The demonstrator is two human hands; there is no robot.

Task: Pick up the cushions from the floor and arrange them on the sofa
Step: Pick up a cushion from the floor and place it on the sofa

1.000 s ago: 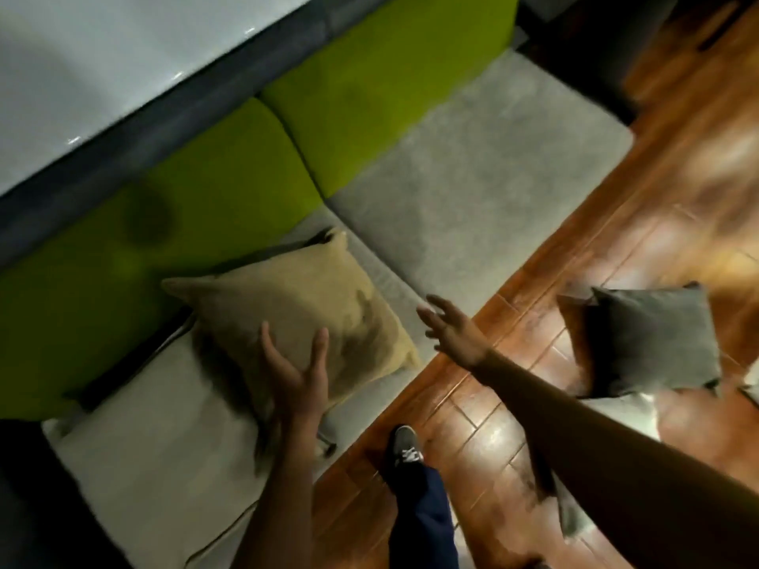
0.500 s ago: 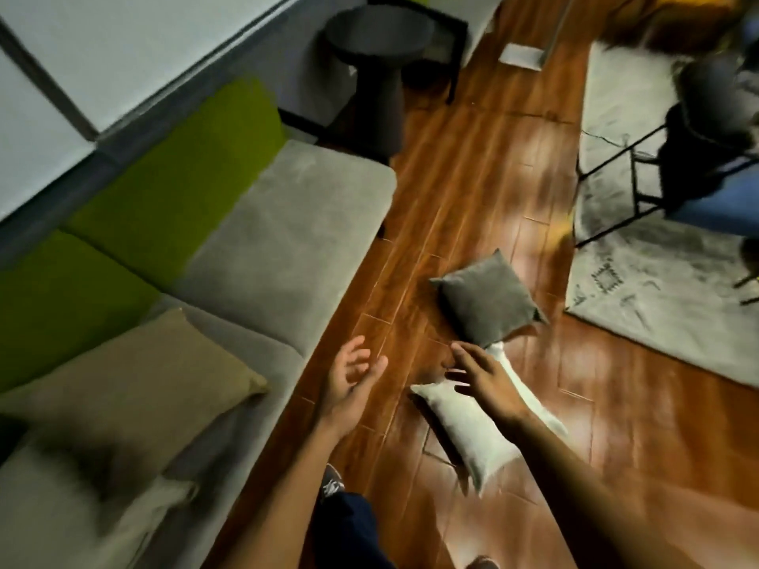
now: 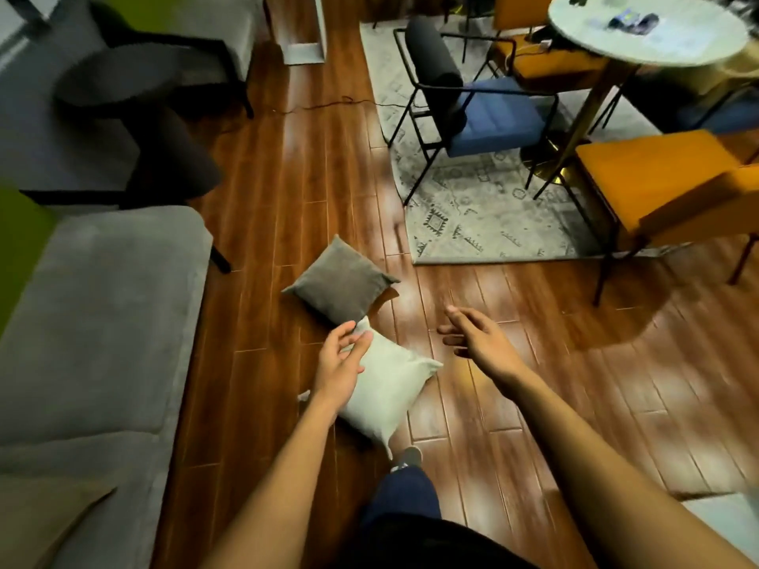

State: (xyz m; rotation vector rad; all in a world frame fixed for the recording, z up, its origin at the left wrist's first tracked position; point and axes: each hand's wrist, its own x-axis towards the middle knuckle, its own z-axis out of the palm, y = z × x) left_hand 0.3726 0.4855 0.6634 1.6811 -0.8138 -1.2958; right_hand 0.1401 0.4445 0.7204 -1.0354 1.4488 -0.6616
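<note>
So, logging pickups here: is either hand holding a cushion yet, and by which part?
Neither. The left hand is open over the white cushion, near its top corner; the right hand hangs open above bare floor.

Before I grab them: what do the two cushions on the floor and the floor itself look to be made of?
Dark grey square cushion: soft fabric, matte, maybe velvety, since it shows no shine. Pale off-white cushion: matte woven-looking cloth, plump, with pointed corners. Reddish-brown plank floor: glossy wood or laminate, with seams between boards and bright light reflections; which of the two cannot be told.
</note>
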